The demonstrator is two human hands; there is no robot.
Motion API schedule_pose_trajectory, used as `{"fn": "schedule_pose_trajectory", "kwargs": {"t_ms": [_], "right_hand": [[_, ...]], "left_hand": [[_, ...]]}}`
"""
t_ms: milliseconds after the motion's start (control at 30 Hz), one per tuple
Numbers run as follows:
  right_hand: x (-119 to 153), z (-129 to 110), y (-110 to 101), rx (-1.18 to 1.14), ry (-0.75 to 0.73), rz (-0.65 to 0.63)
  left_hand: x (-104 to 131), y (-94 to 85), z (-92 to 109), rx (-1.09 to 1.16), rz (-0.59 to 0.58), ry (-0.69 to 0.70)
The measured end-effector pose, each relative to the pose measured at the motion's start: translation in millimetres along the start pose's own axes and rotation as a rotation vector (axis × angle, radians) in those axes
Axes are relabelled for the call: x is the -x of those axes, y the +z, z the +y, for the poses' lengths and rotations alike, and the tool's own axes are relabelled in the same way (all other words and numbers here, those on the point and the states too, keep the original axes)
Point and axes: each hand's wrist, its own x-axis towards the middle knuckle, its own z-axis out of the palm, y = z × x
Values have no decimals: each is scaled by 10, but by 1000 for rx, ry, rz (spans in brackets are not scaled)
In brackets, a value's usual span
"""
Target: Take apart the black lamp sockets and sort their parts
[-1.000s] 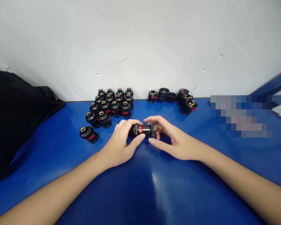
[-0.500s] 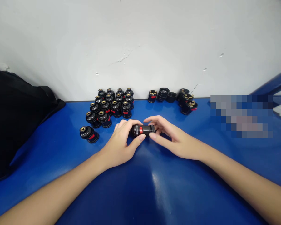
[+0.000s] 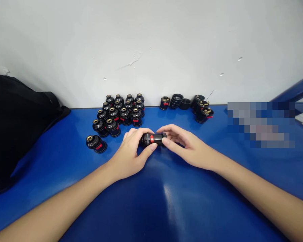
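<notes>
A black lamp holder (image 3: 157, 139) with a red tab on its side lies sideways between my hands, just above or on the blue table. My left hand (image 3: 134, 152) wraps round its domed left end, thumb along the near side. At its other end is a black ring (image 3: 164, 138), where my right hand (image 3: 183, 144) closes with the thumb in front and the fingers behind. The right fingertips are partly hidden. Nearest to my left hand stands another lamp holder (image 3: 96, 144) with a brass-coloured top hole.
Several upright lamp holders (image 3: 125, 116) stand grouped at the back left. Toward the back right are stacked black rings (image 3: 176, 101) and several open socket bodies (image 3: 204, 115) with brass contacts. Black cloth (image 3: 20, 124) covers the left edge; a white wall (image 3: 151, 50) rises behind.
My right hand has shifted slightly left, and its thumb now overlaps the ring end of the lamp holder. My left hand keeps its grip in the same place.
</notes>
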Motion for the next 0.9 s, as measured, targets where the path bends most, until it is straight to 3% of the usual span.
{"fn": "schedule_pose_trajectory", "kwargs": {"t_ms": [133, 333, 500, 733, 900], "right_hand": [[-14, 26, -4, -42, 18, -6], [-44, 109, -4, -282, 24, 11], [-44, 66, -1, -286, 128, 40], [-19, 75, 50, -327, -69, 128], [-30, 48, 40, -271, 23, 87]], "left_hand": [[-4, -3, 1, -2, 5, 1], [1, 6, -5, -17, 15, -12], [9, 5, -6, -15, 13, 2], [3, 8, -2, -8, 20, -17], [2, 7, -2, -10, 20, 2]]}}
